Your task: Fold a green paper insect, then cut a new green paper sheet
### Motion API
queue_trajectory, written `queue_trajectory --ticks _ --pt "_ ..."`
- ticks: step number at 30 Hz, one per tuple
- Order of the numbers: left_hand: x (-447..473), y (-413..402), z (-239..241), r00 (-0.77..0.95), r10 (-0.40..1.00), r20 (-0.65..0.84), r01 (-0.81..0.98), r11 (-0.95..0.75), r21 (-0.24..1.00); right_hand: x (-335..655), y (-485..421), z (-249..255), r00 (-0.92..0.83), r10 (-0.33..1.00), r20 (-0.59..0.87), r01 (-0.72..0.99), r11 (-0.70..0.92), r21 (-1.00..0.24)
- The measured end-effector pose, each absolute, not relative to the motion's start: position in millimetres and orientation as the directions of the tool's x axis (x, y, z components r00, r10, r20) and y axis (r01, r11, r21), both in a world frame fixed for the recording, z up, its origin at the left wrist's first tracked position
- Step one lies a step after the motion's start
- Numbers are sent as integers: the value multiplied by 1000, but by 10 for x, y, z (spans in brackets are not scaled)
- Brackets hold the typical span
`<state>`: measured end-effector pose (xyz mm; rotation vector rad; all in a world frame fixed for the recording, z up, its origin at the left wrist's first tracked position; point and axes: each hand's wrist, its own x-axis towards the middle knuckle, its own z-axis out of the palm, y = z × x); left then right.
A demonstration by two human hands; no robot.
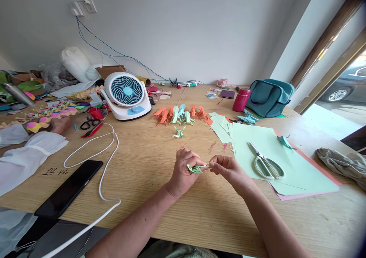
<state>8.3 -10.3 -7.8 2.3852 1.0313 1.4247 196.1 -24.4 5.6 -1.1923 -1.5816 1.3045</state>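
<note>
My left hand and my right hand are both closed in a pinch on a small, pale green folded paper figure, held just above the wooden table. The left hand grips its body, the right pinches its thin end. Beyond my hands a single green paper crane stands alone, and behind it is a row of orange, green and blue paper cranes.
To the right, white-handled scissors lie on green paper sheets. A white desk fan stands at the back, its cable looping past a black phone. Another person's sleeve and hand work at the left. Teal bag, red bottle.
</note>
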Motion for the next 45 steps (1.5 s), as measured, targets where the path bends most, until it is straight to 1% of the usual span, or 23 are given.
queue_trajectory --ticks 5,8,13,17,21,24,31,36,45 --pt "80 -112 -50 282 616 735 461 -759 460 1968 -243 70 -268 961 65 183 117 -976" --pt "83 -111 -37 273 615 740 456 -760 463 1958 -267 95 -284 945 163 208 227 -951" --pt "82 -110 -45 274 644 714 471 -737 485 1921 -326 160 -278 883 377 346 458 -819" --pt "84 -115 -65 279 672 686 482 -716 505 1899 -334 174 -279 842 461 381 538 -752" --pt "90 -108 -83 292 670 683 473 -721 505 1888 -322 124 -291 813 504 422 582 -695" --pt "95 -99 -86 279 685 673 450 -712 539 1882 -315 86 -293 805 515 457 591 -665" --pt "100 -76 -128 260 697 669 395 -709 585 1889 -307 76 -243 837 490 522 539 -661" --pt "106 -77 -120 234 700 675 382 -704 598 1887 -320 82 -231 846 481 521 525 -674" --pt "116 -110 -59 218 744 631 384 -660 646 1867 -303 54 -242 783 573 498 607 -620"
